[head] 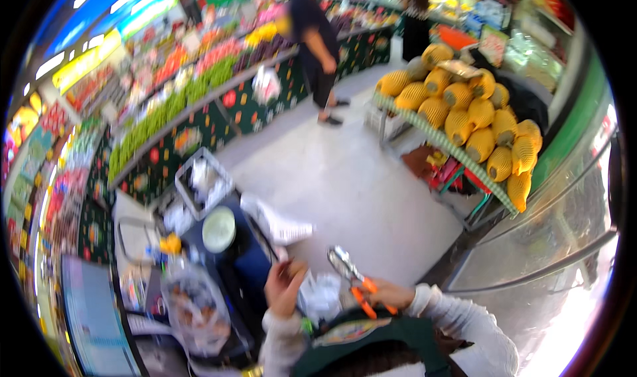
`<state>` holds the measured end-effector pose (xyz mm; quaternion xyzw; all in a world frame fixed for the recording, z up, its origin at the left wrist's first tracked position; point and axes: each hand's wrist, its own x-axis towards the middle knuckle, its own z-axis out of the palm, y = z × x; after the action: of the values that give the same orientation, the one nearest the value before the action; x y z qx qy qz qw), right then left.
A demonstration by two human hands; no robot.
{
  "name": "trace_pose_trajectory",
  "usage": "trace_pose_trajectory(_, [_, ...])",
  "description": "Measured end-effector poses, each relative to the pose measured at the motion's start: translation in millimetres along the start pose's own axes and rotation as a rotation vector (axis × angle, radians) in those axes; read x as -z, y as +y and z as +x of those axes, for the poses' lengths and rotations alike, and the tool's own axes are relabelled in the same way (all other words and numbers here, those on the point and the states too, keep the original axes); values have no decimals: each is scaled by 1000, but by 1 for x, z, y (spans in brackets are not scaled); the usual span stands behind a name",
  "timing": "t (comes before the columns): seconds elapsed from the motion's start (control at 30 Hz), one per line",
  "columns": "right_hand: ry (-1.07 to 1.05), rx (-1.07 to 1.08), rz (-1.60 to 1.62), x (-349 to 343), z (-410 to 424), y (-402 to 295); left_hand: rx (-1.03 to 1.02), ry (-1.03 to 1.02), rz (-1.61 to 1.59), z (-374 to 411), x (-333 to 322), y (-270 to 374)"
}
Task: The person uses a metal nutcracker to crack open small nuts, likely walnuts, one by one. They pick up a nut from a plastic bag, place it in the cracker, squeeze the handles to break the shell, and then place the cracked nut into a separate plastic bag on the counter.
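My right hand [390, 295] grips a hand tool [361, 285] with orange handles and a metal head, perhaps pliers or a nut-cracker. The tool's metal end points up and to the left, over the floor. My left hand [286, 287] is raised to the left of it, its fingers bent together around a small dark reddish-brown thing [284, 270] that is too blurred to name. Below and between the hands lies a white plastic bag [321, 295]. Left of my left hand, a clear plastic bag [196, 312] of brownish round items rests beside a pale green bowl [219, 229] on a dark counter.
A grey plastic crate [204, 183] stands behind the bowl. Melons in yellow foam nets [480, 113] fill a stand [448, 153] at the right. A person in dark clothes [316, 44] stands by the long produce display [199, 113]; another person [415, 19] is farther back.
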<state>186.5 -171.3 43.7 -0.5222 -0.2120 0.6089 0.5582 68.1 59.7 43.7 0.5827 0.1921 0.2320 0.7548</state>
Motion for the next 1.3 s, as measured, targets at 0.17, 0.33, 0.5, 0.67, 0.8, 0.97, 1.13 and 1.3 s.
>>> trace_pose_trajectory(0.17, [21,-76,48,-13,-20,5,47,-73,-80,-11,-52,-9])
trace_pose_trajectory(0.33, [43,-33,67,-21,-37,-8,-138,-236,268,-11,-61,-4])
trace_pose_trajectory(0.5, [45,-112,33,-20,-45,-11,-97,-318,408,-12,-69,8])
trace_pose_trajectory(0.67, [49,-99,-24,-20,-45,-10,21,-284,285,-8,-72,3])
trace_pose_trajectory(0.8, [79,-57,-108,-18,-41,1,127,-265,205,-4,-70,-4])
trace_pose_trajectory(0.97, [92,-107,-25,-20,-44,-11,81,-251,75,0,-58,-37])
trace_pose_trajectory(1.13, [62,-44,27,-16,-43,-1,323,-477,-678,4,-61,-72])
trace_pose_trajectory(1.3, [-39,-85,157,-6,-36,10,369,-494,-732,2,-61,-81])
